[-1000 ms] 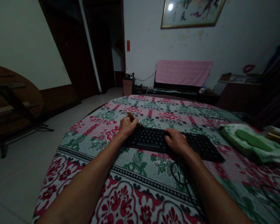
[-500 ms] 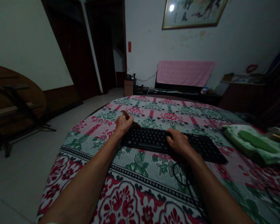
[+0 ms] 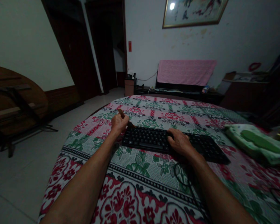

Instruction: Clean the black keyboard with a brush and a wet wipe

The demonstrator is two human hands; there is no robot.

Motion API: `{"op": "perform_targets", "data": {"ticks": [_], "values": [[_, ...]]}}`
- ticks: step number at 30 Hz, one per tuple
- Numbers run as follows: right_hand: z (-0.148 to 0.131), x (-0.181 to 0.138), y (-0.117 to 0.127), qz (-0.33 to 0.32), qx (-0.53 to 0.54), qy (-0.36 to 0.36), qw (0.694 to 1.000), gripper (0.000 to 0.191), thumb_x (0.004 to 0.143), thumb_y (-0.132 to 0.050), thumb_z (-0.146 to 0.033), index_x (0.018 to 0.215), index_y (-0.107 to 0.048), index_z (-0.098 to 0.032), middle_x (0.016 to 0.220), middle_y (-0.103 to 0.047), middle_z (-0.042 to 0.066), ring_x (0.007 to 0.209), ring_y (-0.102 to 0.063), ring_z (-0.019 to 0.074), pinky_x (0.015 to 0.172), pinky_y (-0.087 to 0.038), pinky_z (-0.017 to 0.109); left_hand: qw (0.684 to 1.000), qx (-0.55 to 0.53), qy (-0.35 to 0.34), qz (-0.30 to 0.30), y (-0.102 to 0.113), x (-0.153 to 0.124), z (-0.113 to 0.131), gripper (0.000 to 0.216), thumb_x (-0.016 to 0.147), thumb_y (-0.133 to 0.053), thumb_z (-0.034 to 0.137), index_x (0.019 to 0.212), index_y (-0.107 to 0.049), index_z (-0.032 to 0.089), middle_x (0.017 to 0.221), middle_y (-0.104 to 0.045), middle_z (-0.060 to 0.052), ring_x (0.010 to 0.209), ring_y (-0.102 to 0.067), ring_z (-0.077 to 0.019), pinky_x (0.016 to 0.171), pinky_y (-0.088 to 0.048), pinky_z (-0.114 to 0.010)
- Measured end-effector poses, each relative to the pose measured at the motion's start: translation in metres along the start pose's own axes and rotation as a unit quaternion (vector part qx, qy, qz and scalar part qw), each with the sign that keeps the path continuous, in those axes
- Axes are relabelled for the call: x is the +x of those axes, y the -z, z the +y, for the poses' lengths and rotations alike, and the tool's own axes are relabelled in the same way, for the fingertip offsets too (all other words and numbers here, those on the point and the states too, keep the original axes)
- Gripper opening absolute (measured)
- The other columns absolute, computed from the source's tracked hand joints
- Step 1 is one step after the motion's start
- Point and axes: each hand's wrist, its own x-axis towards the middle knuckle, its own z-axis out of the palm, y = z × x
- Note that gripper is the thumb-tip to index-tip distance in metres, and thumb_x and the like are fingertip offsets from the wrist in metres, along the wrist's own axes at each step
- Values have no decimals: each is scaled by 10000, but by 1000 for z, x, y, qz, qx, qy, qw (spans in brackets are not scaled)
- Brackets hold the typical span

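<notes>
A black keyboard [image 3: 151, 138] lies flat on the patterned tablecloth [image 3: 140, 169] in front of me. Closed around a small brush with a brown wooden handle [image 3: 120, 112], my left hand [image 3: 119, 123] is at the keyboard's far left corner. The handle sticks up above the fist, and the brush's dark lower end points down toward the keyboard's top edge; most of the brush is hidden by the fingers. My right hand [image 3: 179, 140] grips the keyboard right of its middle, fingers over the far edge and thumb on the keys. A black cable [image 3: 177, 174] loops below that hand.
A green and white soft pack [image 3: 259, 143] lies on the table at the right. Behind the table, a pink cloth [image 3: 186, 72] hangs over something on a low dark cabinet. At the left, a round wooden tabletop [image 3: 18, 93] with folding legs leans against the wall.
My left hand has moved a little left with the brush, from over the keyboard's left end to its corner. My right hand stays in place on the keyboard.
</notes>
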Motion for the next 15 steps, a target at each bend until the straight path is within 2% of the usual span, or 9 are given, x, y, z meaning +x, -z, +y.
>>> {"op": "perform_targets", "data": {"ticks": [4, 9, 13, 15], "values": [[1, 0, -1, 1, 0, -1, 1000, 290, 841, -427, -243, 1099, -552, -202, 1203, -593, 94, 1117, -510, 250, 903, -347, 400, 999, 14, -4, 37, 7, 1, 1, 343, 773, -446, 357, 824, -691, 123, 823, -708, -139, 823, -655, -263, 734, -467, -312], [-1, 0, 1, 3, 0, -3, 1000, 295, 837, -426, -234, 1094, -565, -194, 1197, -597, 101, 1110, -519, 253, 897, -354, 403, 1000, -21, -12, -1, 1, 0, 1, 346, 779, -451, 375, 802, -695, 131, 807, -712, -111, 789, -659, -229, 698, -469, -270], [-2, 0, 2, 0, -4, -3, 1000, 306, 833, -430, -234, 1107, -561, -198, 1193, -598, 94, 1114, -520, 254, 891, -360, 399, 1000, 13, -12, 14, 2, 0, -2, 353, 777, -447, 374, 783, -697, 124, 799, -708, -128, 815, -656, -256, 710, -467, -293], [-2, 0, 1, -2, -6, -5, 1000, 308, 836, -426, -236, 1111, -558, -191, 1194, -598, 95, 1121, -517, 257, 897, -355, 405, 1000, -11, -3, 18, 4, 2, -3, 345, 766, -455, 365, 785, -698, 121, 792, -707, -130, 820, -653, -261, 706, -468, -299]]}}
